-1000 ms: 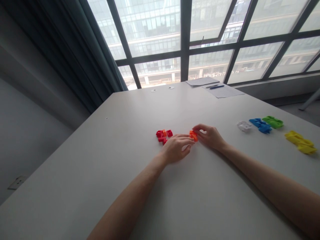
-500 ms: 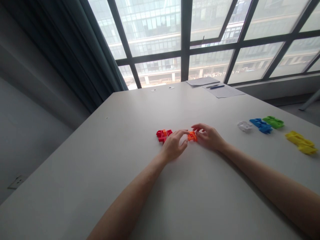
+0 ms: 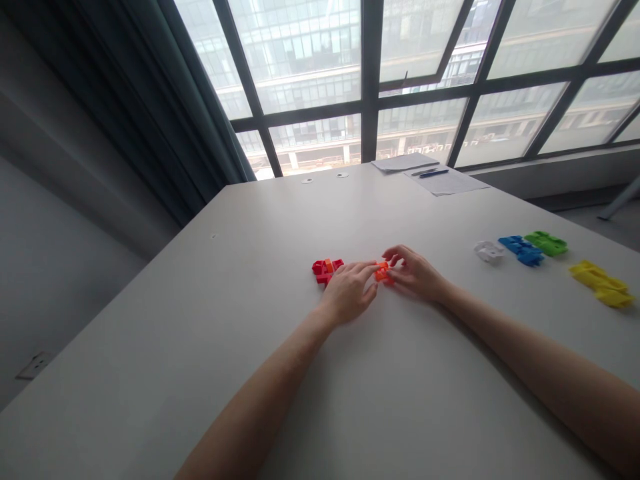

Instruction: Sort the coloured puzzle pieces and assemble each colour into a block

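Observation:
Two small orange plastic pieces (image 3: 381, 272), which look like toy building parts, lie close together on the white table between my hands. My left hand (image 3: 349, 288) reaches over from the left, its fingers stretched out and its thumb apart; the index fingertip meets the orange pieces' left edge. From the right, my right hand (image 3: 416, 273) has curled thumb and fingers at their right side, apparently gripping one of them. Partly behind my left hand's knuckles sits a cluster of red plastic pieces (image 3: 323, 272) with an orange bit in it.
On the table's right side lie white pieces (image 3: 489, 252), blue pieces (image 3: 521, 251), green pieces (image 3: 547, 243) and yellow pieces (image 3: 601, 284). Paper sheets (image 3: 445, 183) with a blue pen (image 3: 433, 173) rest near the far edge, by the window.
The orange pieces have shifted and turned slightly between my fingertips. My right thumb has moved a little left over them; my left hand is almost in the same place.

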### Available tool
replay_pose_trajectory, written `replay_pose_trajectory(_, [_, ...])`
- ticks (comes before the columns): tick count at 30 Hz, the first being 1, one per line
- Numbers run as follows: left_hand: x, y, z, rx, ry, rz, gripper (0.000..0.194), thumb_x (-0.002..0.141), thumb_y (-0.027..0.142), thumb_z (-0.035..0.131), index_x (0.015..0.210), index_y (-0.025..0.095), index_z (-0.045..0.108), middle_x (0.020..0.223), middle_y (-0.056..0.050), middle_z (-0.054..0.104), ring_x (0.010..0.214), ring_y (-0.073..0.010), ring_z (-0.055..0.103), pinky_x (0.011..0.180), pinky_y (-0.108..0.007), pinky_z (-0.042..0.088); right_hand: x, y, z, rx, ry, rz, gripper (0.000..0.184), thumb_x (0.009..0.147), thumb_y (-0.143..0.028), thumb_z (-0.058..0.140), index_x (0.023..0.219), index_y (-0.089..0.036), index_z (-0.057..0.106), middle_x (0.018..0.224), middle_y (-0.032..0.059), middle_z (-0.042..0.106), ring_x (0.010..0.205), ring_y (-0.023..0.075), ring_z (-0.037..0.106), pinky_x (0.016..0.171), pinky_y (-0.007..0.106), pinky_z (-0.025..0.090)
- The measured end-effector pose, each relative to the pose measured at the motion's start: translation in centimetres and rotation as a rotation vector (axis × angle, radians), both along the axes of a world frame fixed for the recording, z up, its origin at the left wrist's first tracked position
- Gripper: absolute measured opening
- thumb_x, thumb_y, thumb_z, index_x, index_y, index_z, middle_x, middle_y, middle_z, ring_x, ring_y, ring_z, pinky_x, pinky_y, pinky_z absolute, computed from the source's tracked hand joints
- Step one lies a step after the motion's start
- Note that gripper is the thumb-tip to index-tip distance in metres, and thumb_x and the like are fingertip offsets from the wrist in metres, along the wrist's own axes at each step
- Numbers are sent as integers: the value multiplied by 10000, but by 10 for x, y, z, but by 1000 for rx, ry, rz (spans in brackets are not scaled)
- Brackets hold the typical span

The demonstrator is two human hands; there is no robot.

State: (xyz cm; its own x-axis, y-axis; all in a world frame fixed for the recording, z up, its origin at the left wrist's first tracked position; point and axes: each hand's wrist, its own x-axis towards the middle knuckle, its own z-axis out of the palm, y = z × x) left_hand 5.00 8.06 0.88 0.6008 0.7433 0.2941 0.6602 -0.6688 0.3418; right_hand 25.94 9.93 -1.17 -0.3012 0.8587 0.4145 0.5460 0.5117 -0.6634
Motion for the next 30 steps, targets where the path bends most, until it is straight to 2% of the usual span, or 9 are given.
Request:
replay_pose_trajectory(6, [1, -1, 1, 41, 2, 15, 336, 931, 244, 485, 1256, 232, 568, 1308, -31, 617, 1231, -197, 538, 1072, -378, 380, 0, 0, -1, -41, 24, -38, 294, 760, -274, 622, 1030, -205, 529, 923, 53, 607, 781, 180, 597, 669, 316, 502])
replay_pose_trajectory(12, [1, -2, 1, 67, 65, 38, 376, 935, 286, 480, 1307, 273, 533, 1343, -29, 589, 1217, -223, 535, 1044, -409, 382, -1, 0, 0, -33, -5, -51, 283, 771, -281, 608, 1032, -205, 531, 849, 27, 589, 698, 152, 552, 626, 287, 467])
replay_pose_trajectory(16, [1, -3, 1, 90, 72, 44, 298, 941, 288, 476, 1209, 293, 606, 1243, 1, 655, 1137, -223, 572, 1007, -418, 388, -1, -1, 2, -57, -34, -54, 287, 769, -281, 610, 1035, -202, 537, 788, -4, 564, 624, 125, 505, 603, 271, 441])
replay_pose_trajectory(22, [1, -3, -1, 110, 41, 63, 249, 927, 266, 505, 1128, 274, 650, 1177, 4, 688, 1099, -211, 582, 1005, -400, 375, -1, -2, 3, -67, -35, -76, 289, 774, -283, 584, 1044, -188, 544, 764, -11, 551, 596, 117, 489, 590, 262, 433])
replay_pose_trajectory(30, [1, -3, -1, 95, 42, 75, 274, 926, 291, 499, 1170, 275, 622, 1199, -9, 671, 1127, -221, 561, 1014, -410, 360, -1, -1, 5, -52, -61, -94, 233, 772, -263, 575, 993, -192, 596, 778, 8, 583, 609, 126, 506, 612, 275, 446])
